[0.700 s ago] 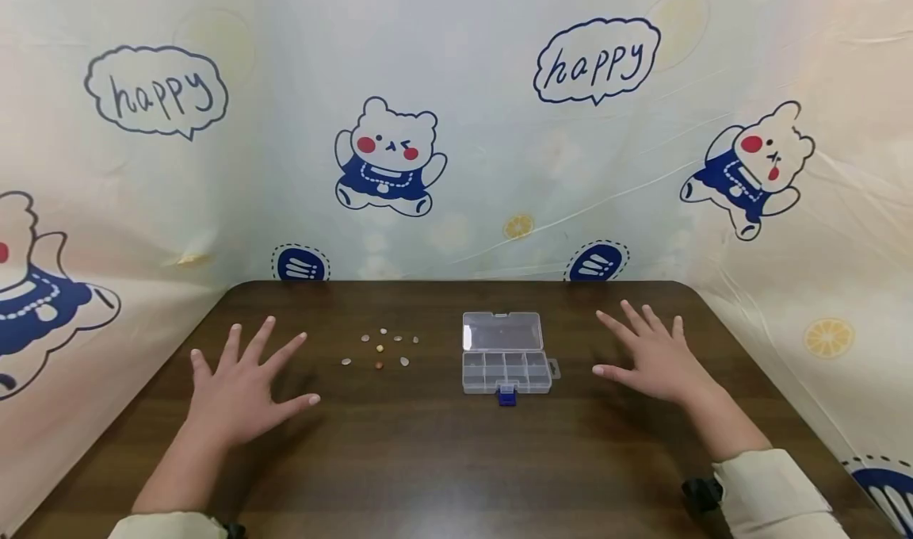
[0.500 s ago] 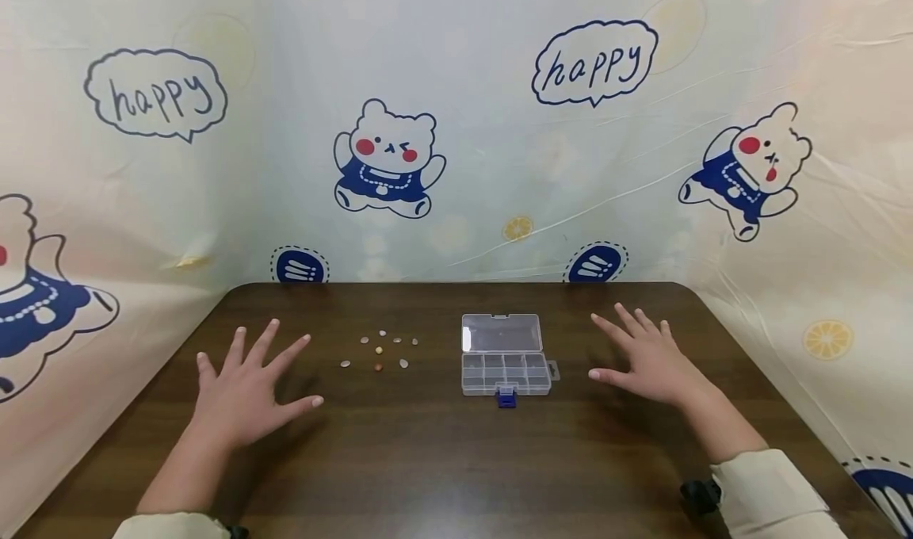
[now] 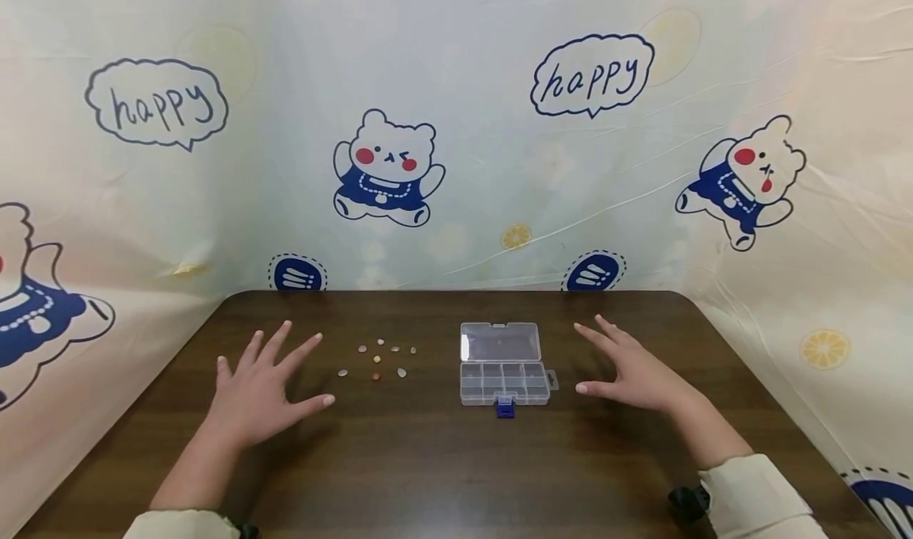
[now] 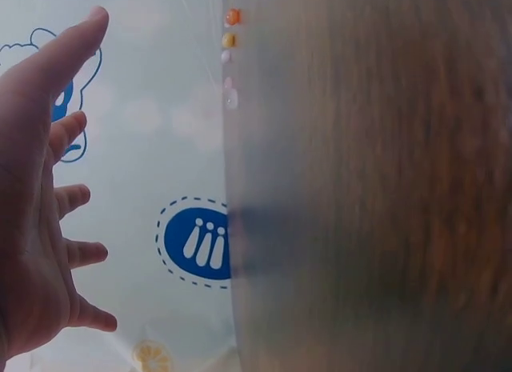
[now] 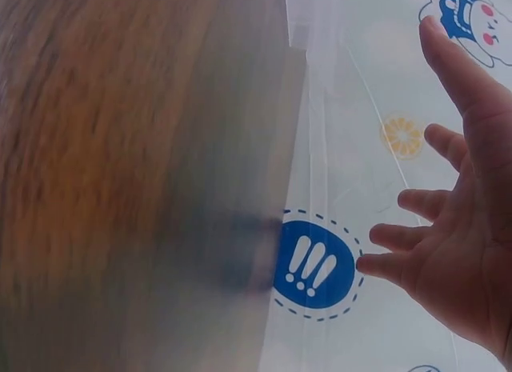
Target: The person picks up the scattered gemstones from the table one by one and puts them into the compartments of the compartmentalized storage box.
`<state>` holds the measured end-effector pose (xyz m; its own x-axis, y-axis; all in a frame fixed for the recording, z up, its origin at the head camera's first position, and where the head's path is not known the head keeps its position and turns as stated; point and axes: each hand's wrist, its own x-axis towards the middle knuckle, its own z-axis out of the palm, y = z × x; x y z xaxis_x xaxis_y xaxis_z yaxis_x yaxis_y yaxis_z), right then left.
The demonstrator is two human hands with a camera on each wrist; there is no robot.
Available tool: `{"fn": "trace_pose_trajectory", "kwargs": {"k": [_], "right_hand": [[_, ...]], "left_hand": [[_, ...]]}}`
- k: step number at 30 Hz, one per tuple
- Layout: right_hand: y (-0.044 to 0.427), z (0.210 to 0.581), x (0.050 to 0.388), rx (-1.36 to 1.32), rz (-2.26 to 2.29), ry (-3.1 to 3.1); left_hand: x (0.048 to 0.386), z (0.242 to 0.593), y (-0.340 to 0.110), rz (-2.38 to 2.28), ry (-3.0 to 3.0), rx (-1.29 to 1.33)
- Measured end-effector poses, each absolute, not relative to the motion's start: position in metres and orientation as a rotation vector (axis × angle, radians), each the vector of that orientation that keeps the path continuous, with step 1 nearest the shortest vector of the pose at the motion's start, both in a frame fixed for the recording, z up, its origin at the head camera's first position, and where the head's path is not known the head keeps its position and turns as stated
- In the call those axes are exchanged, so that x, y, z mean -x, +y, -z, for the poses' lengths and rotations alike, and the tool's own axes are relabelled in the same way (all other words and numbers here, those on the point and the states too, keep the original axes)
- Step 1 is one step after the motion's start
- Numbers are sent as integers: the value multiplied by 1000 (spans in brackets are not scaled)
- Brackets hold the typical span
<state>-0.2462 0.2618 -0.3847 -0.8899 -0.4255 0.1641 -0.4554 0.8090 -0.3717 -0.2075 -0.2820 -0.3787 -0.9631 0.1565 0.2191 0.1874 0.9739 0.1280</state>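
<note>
Spread wide above the left part of the table, my left hand (image 3: 255, 400) holds nothing; its fingers are straight and apart. Just right of it lie several small pebbles, among them a yellow pebble (image 3: 376, 359), a reddish-brown pebble (image 3: 376, 377) and a whitish pebble (image 3: 402, 372). A clear plastic compartment box (image 3: 505, 382) stands right of the pebbles, its lid (image 3: 501, 342) laid back and its blue latch (image 3: 505, 409) toward me. My right hand (image 3: 637, 372) hovers right of the box with fingers extended, touching nothing. Both wrist views show spread fingers.
The dark wooden table (image 3: 428, 475) has rounded far corners. A light printed curtain (image 3: 471, 150) with bears and lettering hangs behind and along both sides. A clear hanging tab (image 3: 552, 380) sticks out from the box's right side.
Both hands have moved inward, the left hand rightward toward the pebbles and the right hand leftward toward the box. The head view has tilted up slightly. Pebbles and box stay put.
</note>
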Motion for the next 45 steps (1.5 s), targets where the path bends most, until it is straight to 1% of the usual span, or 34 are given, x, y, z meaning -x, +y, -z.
{"fn": "trace_pose_trajectory", "kwargs": {"k": [8, 19, 27, 40, 45], "right_hand": [[251, 391, 244, -782, -830, -2899], [236, 390, 255, -812, -1023, -2900], [231, 394, 260, -820, -1299, -2904], [226, 398, 266, -780, -1618, -2900], [220, 400, 269, -699, -1609, -2961]], "left_hand": [[210, 386, -274, 332, -2913, 304], [215, 382, -271, 416, -2909, 332], [220, 386, -270, 487, -2896, 365], [229, 390, -267, 681, -2905, 397], [230, 389, -267, 761, -2919, 400]]}}
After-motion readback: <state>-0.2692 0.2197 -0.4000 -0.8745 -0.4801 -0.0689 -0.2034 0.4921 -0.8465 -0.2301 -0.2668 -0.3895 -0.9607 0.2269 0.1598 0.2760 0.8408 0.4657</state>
